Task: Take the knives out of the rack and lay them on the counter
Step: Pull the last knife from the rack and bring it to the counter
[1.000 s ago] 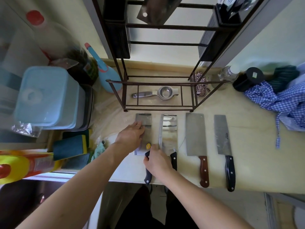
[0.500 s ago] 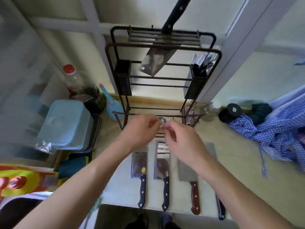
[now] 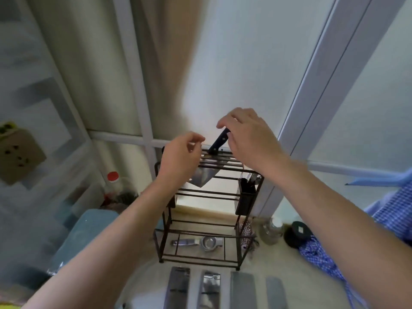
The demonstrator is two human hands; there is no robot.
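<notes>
A dark wire rack [image 3: 165, 219] stands at the back of the pale counter [image 3: 281, 259]. One cleaver hangs in its top slots: the black handle [image 3: 219, 141] sticks up and the blade [image 3: 204, 178] shows below the bars. My right hand [image 3: 247, 139] is at the upper end of that handle, fingers spread over it and not closed. My left hand [image 3: 180, 157] hovers loosely curled at the rack's top left, holding nothing. Several cleaver blades [image 3: 243, 291] lie side by side on the counter in front of the rack; their handles are out of frame.
A metal squeezer [image 3: 200, 243] lies on the rack's bottom shelf, and a black utensil holder [image 3: 246, 197] hangs at its right. A glass jar [image 3: 270, 230], a black lid [image 3: 297, 234] and a blue checked cloth [image 3: 390, 219] sit to the right. A blue container [image 3: 89, 228] and a red-capped bottle [image 3: 112, 177] are on the left.
Both hands left the knives laid on the counter and rose to the rack's top. The view tilted upward, and my right hand now reaches the last cleaver's handle.
</notes>
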